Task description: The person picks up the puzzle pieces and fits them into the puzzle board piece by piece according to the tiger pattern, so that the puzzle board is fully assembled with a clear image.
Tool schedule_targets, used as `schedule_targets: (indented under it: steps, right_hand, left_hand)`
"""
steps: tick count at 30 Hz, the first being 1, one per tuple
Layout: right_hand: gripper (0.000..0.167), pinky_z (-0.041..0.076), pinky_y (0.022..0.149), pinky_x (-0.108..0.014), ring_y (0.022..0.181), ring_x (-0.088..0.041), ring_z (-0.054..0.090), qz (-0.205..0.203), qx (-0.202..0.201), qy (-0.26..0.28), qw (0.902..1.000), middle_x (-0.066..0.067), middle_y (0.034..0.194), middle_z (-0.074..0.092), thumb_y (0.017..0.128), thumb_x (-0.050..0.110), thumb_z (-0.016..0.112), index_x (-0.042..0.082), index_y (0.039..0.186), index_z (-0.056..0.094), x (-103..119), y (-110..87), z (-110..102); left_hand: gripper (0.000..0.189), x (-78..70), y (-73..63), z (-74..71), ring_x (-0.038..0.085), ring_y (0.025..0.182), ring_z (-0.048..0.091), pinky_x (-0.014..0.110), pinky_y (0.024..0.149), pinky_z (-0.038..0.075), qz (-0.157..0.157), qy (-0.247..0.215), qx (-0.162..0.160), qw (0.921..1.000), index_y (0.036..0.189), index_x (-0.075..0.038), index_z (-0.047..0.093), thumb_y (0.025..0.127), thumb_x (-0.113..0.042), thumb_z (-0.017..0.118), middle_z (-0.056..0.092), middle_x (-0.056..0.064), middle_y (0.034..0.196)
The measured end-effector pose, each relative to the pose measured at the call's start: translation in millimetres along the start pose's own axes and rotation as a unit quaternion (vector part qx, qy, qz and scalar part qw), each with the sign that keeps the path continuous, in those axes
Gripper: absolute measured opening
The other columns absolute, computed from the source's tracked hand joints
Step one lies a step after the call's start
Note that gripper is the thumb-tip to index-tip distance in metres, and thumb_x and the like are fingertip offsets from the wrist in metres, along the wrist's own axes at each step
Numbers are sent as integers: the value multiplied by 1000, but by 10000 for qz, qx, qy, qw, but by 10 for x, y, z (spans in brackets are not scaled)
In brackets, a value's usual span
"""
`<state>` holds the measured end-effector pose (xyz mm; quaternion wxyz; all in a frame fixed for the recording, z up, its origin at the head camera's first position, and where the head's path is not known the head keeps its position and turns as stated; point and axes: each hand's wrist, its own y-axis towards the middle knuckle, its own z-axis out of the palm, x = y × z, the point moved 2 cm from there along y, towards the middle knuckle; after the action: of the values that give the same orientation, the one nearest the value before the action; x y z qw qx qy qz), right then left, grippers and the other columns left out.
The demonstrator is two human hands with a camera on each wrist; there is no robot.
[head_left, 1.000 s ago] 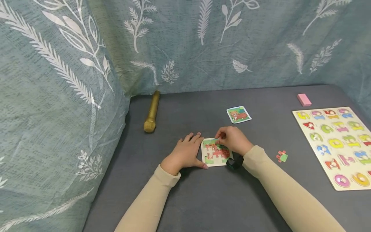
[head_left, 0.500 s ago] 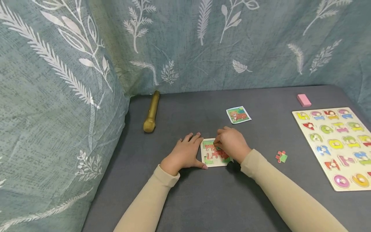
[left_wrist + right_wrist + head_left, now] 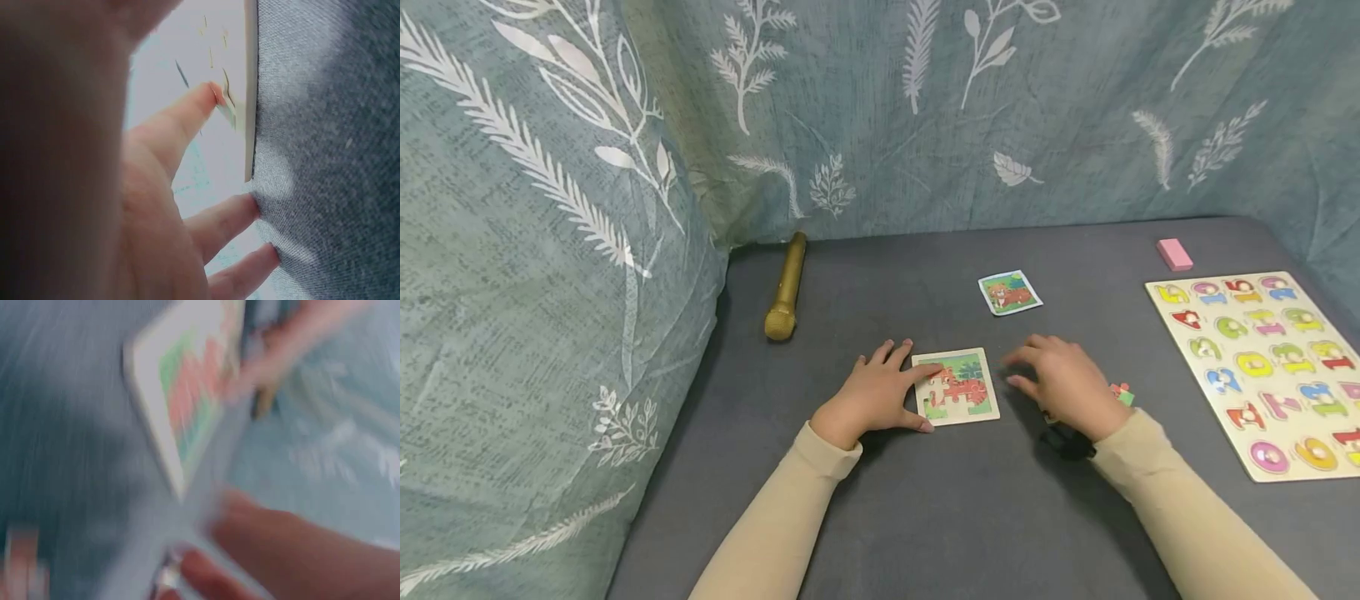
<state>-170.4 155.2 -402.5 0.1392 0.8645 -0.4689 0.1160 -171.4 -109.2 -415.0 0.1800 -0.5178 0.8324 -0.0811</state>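
A small square jigsaw puzzle in a pale frame (image 3: 958, 417) lies on the dark table, with red and green pieces fitted and pale gaps at its left. My left hand (image 3: 872, 396) is spread at its left edge, index fingertip pressing on the pieces. In the left wrist view that fingertip (image 3: 209, 97) touches the puzzle surface. To the right of the frame, my right hand (image 3: 1071, 387) hovers with thumb and fingers apart, nothing visible between them. A loose red and green puzzle piece (image 3: 1124, 395) lies partly hidden behind it. The right wrist view is blurred.
Behind the puzzle lies a square picture card (image 3: 1010, 293). A gold microphone (image 3: 786, 287) rests at the back left. At the right are a wooden number board (image 3: 1255, 475) with knobbed pieces and a pink block (image 3: 1175, 254). Leaf-patterned cloth (image 3: 880, 125) hangs behind.
My right hand has left the puzzle and moved right, toward the loose piece. My left index finger has come down onto the puzzle pieces. The head view has shifted slightly.
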Motion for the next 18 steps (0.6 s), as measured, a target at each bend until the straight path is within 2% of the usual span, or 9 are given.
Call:
schedule_targets:
  steps: [3, 5, 9, 13, 15, 18]
  right_hand:
    - [28, 51, 82, -55, 94, -33, 64, 149, 141, 17, 9998, -4, 98, 68, 77, 23, 96, 13, 95, 78, -247, -212, -110]
    - [35, 49, 81, -51, 93, -30, 58, 78, 262, 112, 9996, -1, 97, 64, 71, 29, 99, 15, 92, 74, -374, -314, -103]
    - [34, 46, 83, -46, 94, -26, 50, -131, 302, 498, 9982, -1, 101, 56, 71, 29, 99, 19, 90, 72, -493, -398, -9]
    - [30, 47, 78, -39, 89, -18, 52, -164, 327, 980, 9945, 6, 95, 58, 74, 19, 98, 23, 82, 69, -468, -394, 14]
    - [30, 48, 74, -33, 83, -12, 56, -122, 415, 1477, 9881, 10, 89, 61, 78, 12, 94, 21, 82, 66, -410, -374, 3]
    - [24, 51, 68, -27, 78, -8, 61, 19, 508, 2562, 9653, 7, 87, 65, 88, 0, 84, 13, 91, 64, -273, -313, 15]
  left_hand:
    - [94, -1, 12, -1, 43, 157, 19, 70, 116, 28, 4, -3, -22, 10000, 163, -36, 40, 83, -62, 82, 23, 15, 171]
    - [94, 11, 8, -4, 42, 157, 19, 70, 116, 28, -34, -15, -45, 10000, 163, -35, 40, 83, -62, 83, 23, 15, 172]
    - [98, 53, -4, -10, 41, 157, 18, 69, 117, 28, -176, 10, -83, 9998, 164, -33, 39, 82, -62, 84, 22, 14, 172]
    - [109, 71, 14, 8, 40, 157, 19, 69, 117, 28, -218, -45, -127, 9997, 166, -22, 33, 80, -63, 85, 23, 14, 172]
    - [114, 57, 36, 24, 40, 158, 19, 69, 117, 28, -189, -93, -114, 9997, 167, -17, 30, 79, -64, 85, 22, 14, 172]
    - [116, 19, 70, 42, 39, 158, 18, 68, 117, 28, -152, -98, -63, 9998, 167, -14, 27, 79, -65, 84, 22, 13, 172]
